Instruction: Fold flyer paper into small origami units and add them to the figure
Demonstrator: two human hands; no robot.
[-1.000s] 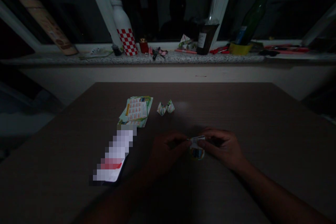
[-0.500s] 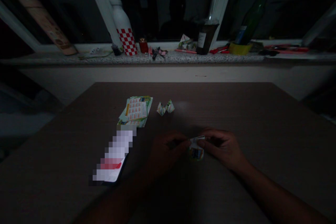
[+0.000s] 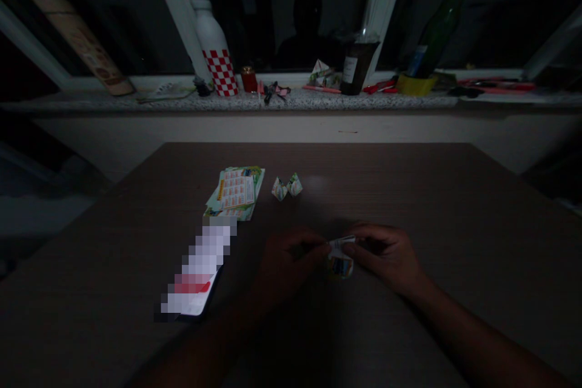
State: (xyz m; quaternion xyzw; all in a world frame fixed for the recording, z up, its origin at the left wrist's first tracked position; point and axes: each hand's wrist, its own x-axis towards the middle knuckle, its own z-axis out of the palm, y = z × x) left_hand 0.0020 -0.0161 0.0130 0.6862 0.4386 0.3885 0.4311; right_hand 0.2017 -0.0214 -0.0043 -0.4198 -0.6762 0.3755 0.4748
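Note:
Between my hands is a small piece of folded printed paper (image 3: pixel 341 267), white at its upper folds with a dark and yellow print below. My left hand (image 3: pixel 293 260) pinches its left edge between thumb and fingers. On the other side, my right hand (image 3: pixel 386 254) grips the right edge the same way, thumb across the front. Farther back on the table stands a folded paper figure (image 3: pixel 287 187) with two pointed parts. A stack of printed paper sheets (image 3: pixel 236 191) lies to its left.
A phone (image 3: pixel 200 279) with a lit, blurred screen lies left of my hands on the brown table (image 3: pixel 431 194). Along the granite windowsill (image 3: pixel 309 100) stand a red-and-white checkered bottle (image 3: pixel 219 66), a dark cup (image 3: pixel 357 66), a green bottle (image 3: pixel 439 24) and a tilted pink tumbler (image 3: pixel 86 48).

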